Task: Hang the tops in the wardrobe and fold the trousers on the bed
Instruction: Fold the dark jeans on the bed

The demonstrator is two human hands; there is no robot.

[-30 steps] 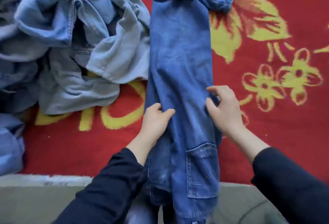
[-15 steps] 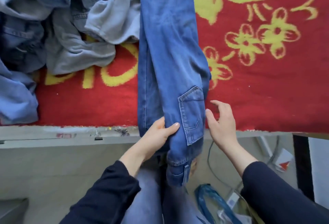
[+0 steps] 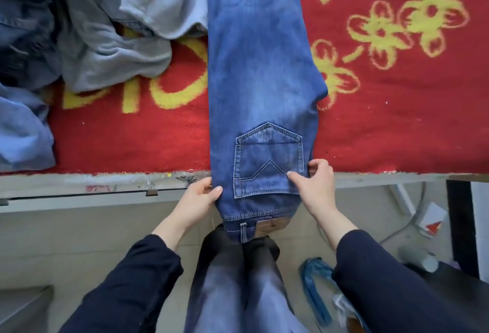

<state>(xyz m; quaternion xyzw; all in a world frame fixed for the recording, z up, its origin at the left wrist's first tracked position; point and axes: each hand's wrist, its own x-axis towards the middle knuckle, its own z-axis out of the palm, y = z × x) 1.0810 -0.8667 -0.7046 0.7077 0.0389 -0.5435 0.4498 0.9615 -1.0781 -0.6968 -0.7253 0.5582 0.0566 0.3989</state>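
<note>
A pair of blue jeans (image 3: 259, 68), folded lengthwise with a back pocket facing up, lies across the red blanket (image 3: 397, 134) on the bed. Its waistband hangs over the bed's near edge. My left hand (image 3: 198, 200) grips the left side of the jeans near the waist, thumb on top. On the other side, my right hand (image 3: 315, 184) pinches the jeans beside the pocket. A heap of pale grey and blue denim garments (image 3: 105, 36) is piled at the upper left of the bed.
The bed's painted frame edge (image 3: 105, 184) runs across the middle. Below it is a tiled floor with my legs in jeans (image 3: 238, 279), a blue plastic bag (image 3: 315, 285), cables and a dark piece of furniture (image 3: 460, 226) at the right.
Both hands slid down the jeans from the thigh area to the waist, and now they grip its two sides. More of the floor has come into view.
</note>
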